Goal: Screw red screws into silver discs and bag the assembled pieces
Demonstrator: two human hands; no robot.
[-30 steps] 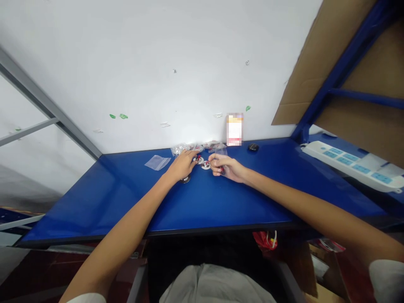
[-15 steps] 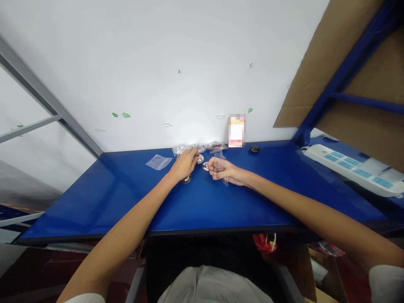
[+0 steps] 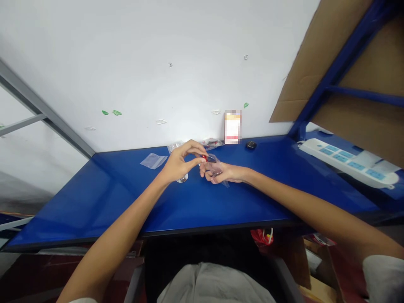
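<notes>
Between the thumb and fingers of my left hand (image 3: 184, 160) is a small red piece (image 3: 205, 158); its exact kind is too small to make out. My right hand (image 3: 221, 173) is closed on a clear plastic bag (image 3: 215, 160), which sticks out above and below the fingers. The red piece is by the bag's upper part; whether it is inside cannot be seen. Just below my left hand, a shiny round metal disc (image 3: 182, 179) lies on the blue table (image 3: 189, 206). Other discs near the hands are mostly covered by them.
A flat clear zip bag (image 3: 153, 160) lies left of my hands. Bagged items (image 3: 212, 144) lie along the wall. A blurred card (image 3: 232, 127) stands against it, beside a black mouse-like object (image 3: 251, 145). On the right is a white power strip (image 3: 347, 162).
My left hand has lifted from the discs and moved right to the bag, carrying the red piece. My right hand has turned slightly, still gripping the bag. The view has shifted a little.
</notes>
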